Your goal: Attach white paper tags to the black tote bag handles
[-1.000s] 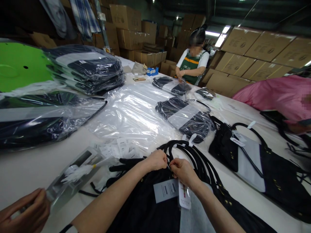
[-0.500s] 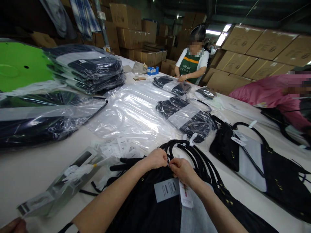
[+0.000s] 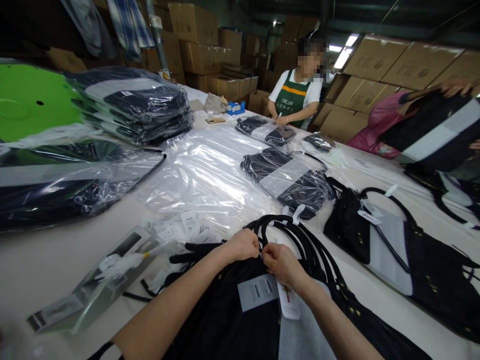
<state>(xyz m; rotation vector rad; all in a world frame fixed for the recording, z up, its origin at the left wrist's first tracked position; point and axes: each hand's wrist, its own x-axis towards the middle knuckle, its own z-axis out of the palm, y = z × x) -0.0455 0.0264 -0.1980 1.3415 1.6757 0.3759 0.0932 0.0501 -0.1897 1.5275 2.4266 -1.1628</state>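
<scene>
Black bags with grey panels lie stacked in front of me, the top bag (image 3: 225, 310) nearest. My left hand (image 3: 243, 245) and my right hand (image 3: 279, 260) meet at the base of the black handles (image 3: 300, 235), fingers pinched close together. What they grip there is too small to make out. Below my right hand hang a grey printed tag (image 3: 258, 293) and a white tag (image 3: 288, 302) with red marking. White loops (image 3: 299, 214) are fastened on the handles.
Left of the bags lies a plastic holder (image 3: 108, 272) with white tags. Beyond are clear plastic sheets (image 3: 206, 170), wrapped bags (image 3: 287, 180) and a wrapped stack (image 3: 131, 102). Another black-grey bag (image 3: 390, 250) lies right. Two people work across the table (image 3: 26, 250).
My hands have barely moved. At the far right, the person in pink now holds up a black and grey bag. The person in the green apron has raised their head. The hand at bottom left has withdrawn.
</scene>
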